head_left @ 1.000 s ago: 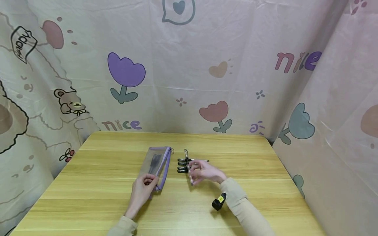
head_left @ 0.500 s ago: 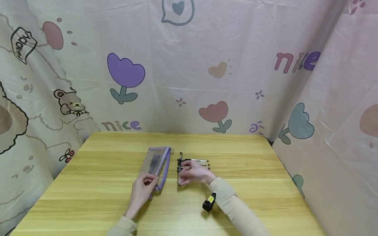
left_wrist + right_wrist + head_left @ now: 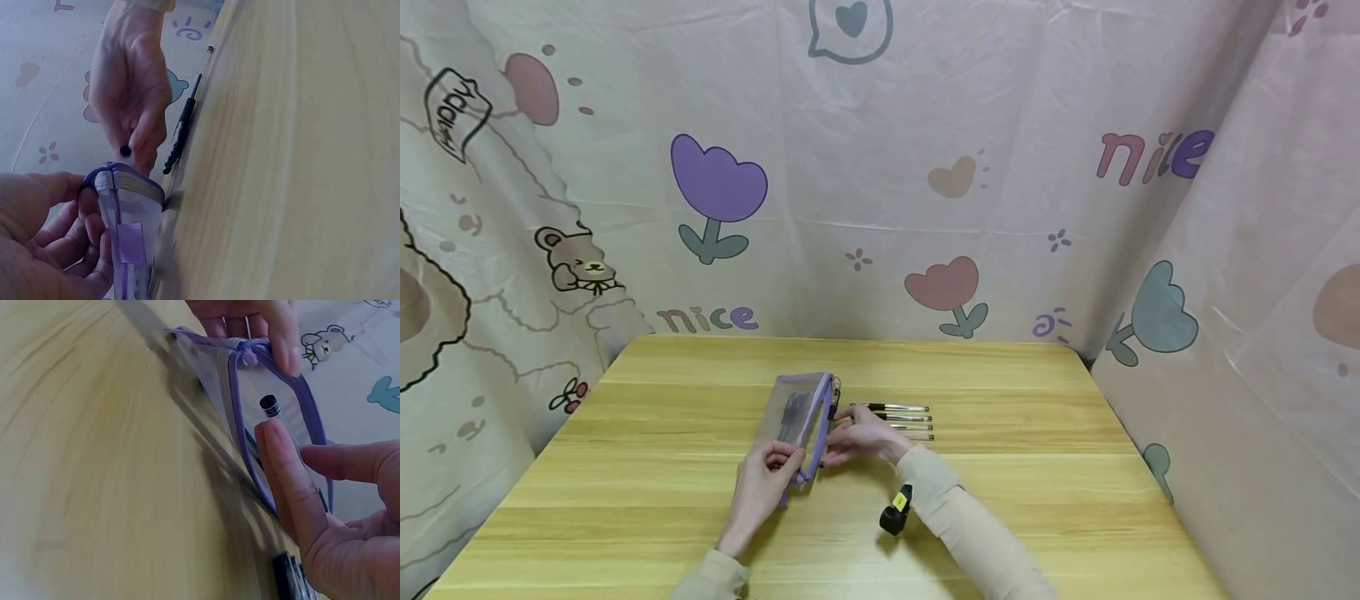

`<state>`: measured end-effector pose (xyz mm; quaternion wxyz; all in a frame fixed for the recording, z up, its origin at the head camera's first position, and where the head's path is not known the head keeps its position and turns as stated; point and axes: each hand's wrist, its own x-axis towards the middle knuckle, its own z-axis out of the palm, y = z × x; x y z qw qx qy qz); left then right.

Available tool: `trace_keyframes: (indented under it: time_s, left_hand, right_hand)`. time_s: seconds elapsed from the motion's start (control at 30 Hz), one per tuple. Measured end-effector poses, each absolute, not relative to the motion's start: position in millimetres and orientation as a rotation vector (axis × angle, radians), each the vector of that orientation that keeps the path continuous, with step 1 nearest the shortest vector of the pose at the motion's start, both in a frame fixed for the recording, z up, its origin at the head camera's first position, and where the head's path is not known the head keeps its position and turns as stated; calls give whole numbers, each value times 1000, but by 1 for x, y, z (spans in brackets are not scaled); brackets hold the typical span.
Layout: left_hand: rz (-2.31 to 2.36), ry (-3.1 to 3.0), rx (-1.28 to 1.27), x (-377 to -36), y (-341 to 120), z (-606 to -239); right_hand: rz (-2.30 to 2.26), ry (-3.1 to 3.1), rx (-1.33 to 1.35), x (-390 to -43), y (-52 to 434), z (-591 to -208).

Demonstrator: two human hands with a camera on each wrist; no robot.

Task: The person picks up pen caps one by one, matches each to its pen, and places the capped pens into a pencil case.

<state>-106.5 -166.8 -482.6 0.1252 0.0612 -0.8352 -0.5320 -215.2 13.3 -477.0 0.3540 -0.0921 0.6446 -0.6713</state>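
Observation:
My left hand [image 3: 762, 479] pinches the top edge of a see-through pencil case [image 3: 778, 417] with purple trim, which lies on the table with its mouth open to the right. Dark shapes show through its side. Thumb and fingers of my right hand [image 3: 867, 435] hold a clear pen [image 3: 269, 406] with a black end right at that mouth. In the right wrist view the pen overlaps the opening, its black end pointing up past the fingertips. Several similar pens [image 3: 904, 408] lie in a row just right of the case, partly hidden by my right hand.
A black device [image 3: 893, 512] with a yellow label sits by my right wrist, over the wooden table [image 3: 1037, 467]. Printed curtains [image 3: 850, 200] hang behind the table and at both sides.
My right hand has carried the pen leftward from above the row of pens to the mouth of the pencil case. The left hand has stayed in place on the case.

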Motion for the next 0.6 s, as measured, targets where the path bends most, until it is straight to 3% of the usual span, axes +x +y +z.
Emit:
trace_keyframes:
  time_s: [0.6]
  left_hand:
    - [-1626, -2420, 172, -107, -167, -480]
  right_hand:
    - [-1744, 1771, -198, -218, -31, -487]
